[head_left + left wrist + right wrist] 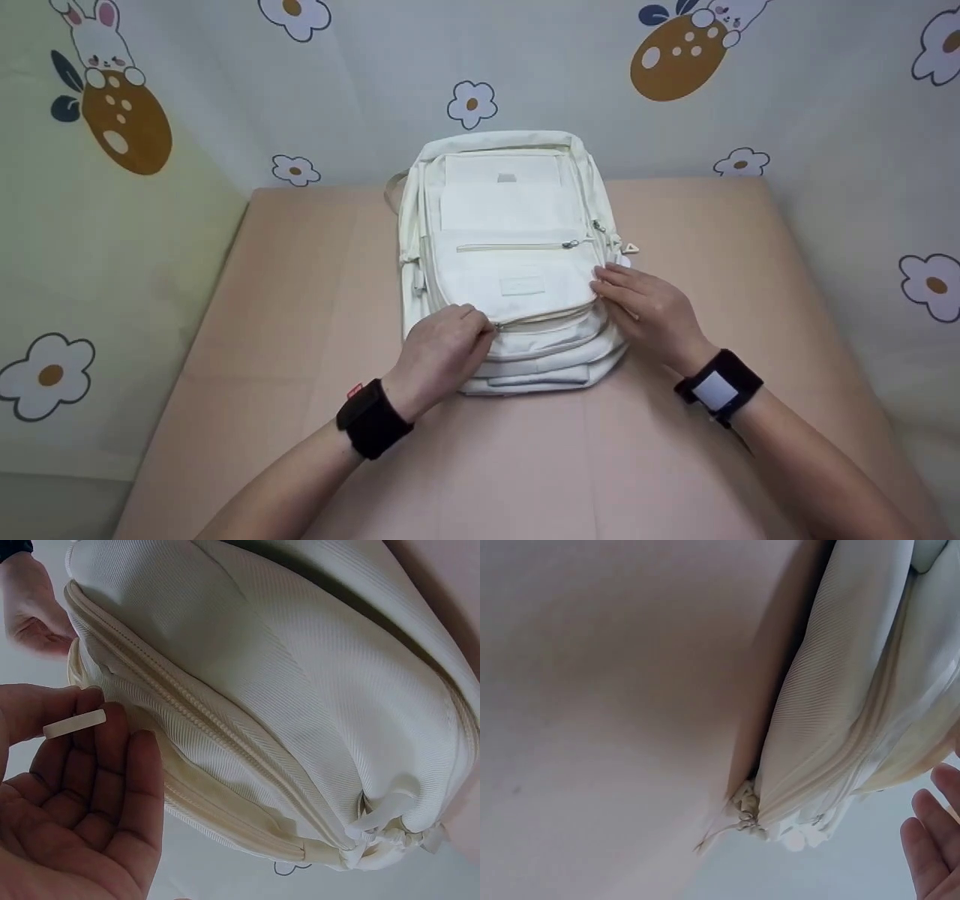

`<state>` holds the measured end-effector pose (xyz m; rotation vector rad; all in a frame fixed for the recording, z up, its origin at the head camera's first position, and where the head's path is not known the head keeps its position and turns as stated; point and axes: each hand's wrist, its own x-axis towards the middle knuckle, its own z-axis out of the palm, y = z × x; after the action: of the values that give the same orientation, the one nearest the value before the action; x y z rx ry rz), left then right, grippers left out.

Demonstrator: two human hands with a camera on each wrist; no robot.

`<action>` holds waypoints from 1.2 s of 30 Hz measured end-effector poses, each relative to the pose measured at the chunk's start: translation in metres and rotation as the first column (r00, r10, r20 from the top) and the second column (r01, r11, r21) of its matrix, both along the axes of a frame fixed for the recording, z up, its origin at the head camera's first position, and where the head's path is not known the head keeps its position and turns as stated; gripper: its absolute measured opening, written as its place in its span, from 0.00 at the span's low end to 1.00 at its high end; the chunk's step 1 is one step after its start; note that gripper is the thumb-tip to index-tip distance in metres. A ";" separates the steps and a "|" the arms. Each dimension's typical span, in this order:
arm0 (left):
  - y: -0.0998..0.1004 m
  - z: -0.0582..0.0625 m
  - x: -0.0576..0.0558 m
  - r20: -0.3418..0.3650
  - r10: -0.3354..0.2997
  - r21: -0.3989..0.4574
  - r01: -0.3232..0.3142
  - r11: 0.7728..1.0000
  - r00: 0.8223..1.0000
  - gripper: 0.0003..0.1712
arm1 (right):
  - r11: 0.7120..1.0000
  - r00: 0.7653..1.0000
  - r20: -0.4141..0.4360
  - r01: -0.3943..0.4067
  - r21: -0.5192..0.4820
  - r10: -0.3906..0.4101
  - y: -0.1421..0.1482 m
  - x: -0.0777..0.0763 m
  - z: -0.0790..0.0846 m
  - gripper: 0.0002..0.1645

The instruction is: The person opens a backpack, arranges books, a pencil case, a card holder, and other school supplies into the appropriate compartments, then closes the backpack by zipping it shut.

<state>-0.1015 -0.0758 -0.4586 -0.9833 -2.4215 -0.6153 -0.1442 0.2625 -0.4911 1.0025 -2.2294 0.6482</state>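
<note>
A cream-white backpack (499,202) lies on the table with its front pocket side up. At the bag's lower front, my left hand (446,349) pinches a zipper pull (75,724), a pale tab that shows between thumb and fingers in the left wrist view. The curved front-pocket zipper (551,319) runs from that hand toward the right side and is parted along this stretch. My right hand (656,311) touches the bag's right edge with its fingertips. In the right wrist view its fingers (926,847) look nearly straight.
The backpack stands on a pinkish-beige table (315,285). Behind and beside it hangs a pale curtain (375,82) printed with flowers and rabbits. A short horizontal zipper (517,247) crosses the bag's front. A small triangular tag (631,248) sticks out at its right side.
</note>
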 end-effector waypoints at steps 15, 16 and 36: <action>0.013 0.005 0.001 -0.041 0.010 -0.011 -0.011 1.000 0.999 0.05 | 1.000 0.998 0.058 0.000 -0.012 0.001 0.000 -0.005 -0.012 0.21; 0.016 0.006 0.000 -0.056 0.006 -0.013 -0.007 1.000 0.998 0.05 | 1.000 0.998 0.063 0.001 -0.013 0.000 0.000 -0.005 -0.012 0.21; 0.059 0.012 -0.008 -0.072 -0.014 -0.188 0.000 0.982 0.997 0.09 | 0.999 0.999 0.031 0.006 -0.053 -0.004 -0.003 -0.003 -0.015 0.21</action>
<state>-0.1100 -0.0165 -0.4470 -1.0697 -2.4450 -0.3506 -0.1470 0.2591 -0.5057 0.9665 -2.2291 0.7218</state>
